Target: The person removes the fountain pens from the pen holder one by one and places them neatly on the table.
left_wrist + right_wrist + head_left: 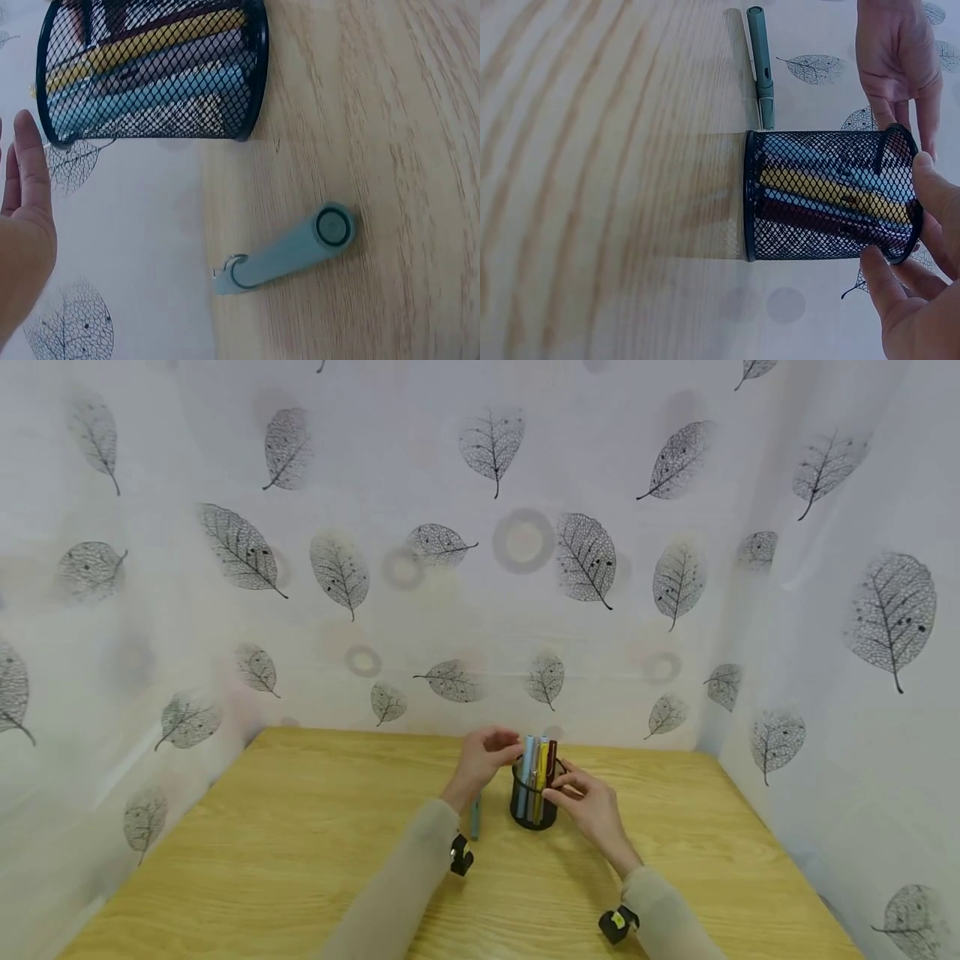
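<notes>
"Yellow wood grain is shown by the table [247,843], and its back edge is backed by a leaf-printed curtain [427,460]. What is met first from the left?"

"A pale left sleeve [390,893], reached across the surface, with a black wrist device [461,854] worn at the cuff. Beside it a green pen [475,820] is laid on the surface, pointed roughly toward the back edge, its far end partly hidden by the arm."

"And the left hand [484,764]?"

"It is held up near the back edge, its fingers loosely extended and parted from the thumb. Whether anything is touched by the fingertips cannot be told."

"What is stood next to it?"

"A black mesh pen holder [532,825], set upright near the back edge, slightly closer to the back right corner than to the back left. Inside, from left to right, a light blue pen [527,756], a grey pen [535,767], a yellow pen [543,753] and a dark red pen [552,756] are held."

"And furthest right?"

"The holder's rim is gripped narrowly there between the thumb and fingers of the right hand [592,800]. Behind that hand, a right sleeve [667,910] is seen."
</notes>
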Demonstrator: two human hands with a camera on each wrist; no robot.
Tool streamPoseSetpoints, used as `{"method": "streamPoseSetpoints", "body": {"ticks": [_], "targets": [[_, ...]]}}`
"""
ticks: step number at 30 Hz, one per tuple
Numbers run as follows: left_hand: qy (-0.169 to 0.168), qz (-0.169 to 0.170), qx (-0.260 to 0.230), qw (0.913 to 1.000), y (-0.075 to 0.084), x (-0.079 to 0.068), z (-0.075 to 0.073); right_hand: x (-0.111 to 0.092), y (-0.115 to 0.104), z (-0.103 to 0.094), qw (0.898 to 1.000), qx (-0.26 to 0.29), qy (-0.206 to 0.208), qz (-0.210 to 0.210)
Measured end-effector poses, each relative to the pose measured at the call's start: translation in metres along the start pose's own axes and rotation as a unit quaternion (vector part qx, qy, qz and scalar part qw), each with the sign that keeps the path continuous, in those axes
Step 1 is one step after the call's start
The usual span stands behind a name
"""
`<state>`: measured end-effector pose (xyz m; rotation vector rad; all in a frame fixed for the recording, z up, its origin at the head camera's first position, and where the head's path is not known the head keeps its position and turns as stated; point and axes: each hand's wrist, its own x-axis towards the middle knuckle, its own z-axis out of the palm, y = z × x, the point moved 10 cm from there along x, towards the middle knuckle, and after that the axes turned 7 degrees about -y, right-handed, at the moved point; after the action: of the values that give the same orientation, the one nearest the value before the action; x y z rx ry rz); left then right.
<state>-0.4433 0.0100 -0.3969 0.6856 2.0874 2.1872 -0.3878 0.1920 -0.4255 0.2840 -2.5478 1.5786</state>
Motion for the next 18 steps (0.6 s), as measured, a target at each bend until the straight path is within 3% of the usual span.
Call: {"method": "streamPoseSetpoints", "body": {"ticks": [8,18], "targets": [[-0.016,0.006,0.077,0.9969,0.0,0.002,0.017,-0.002,-0.003,-0.001,1.0,-0.006,0.006,0.002],[-0.042,-0.006,0.173,0.9841,0.002,0.004,0.032,0.0,-0.003,0.0,1.0,-0.014,0.004,-0.004]]}}
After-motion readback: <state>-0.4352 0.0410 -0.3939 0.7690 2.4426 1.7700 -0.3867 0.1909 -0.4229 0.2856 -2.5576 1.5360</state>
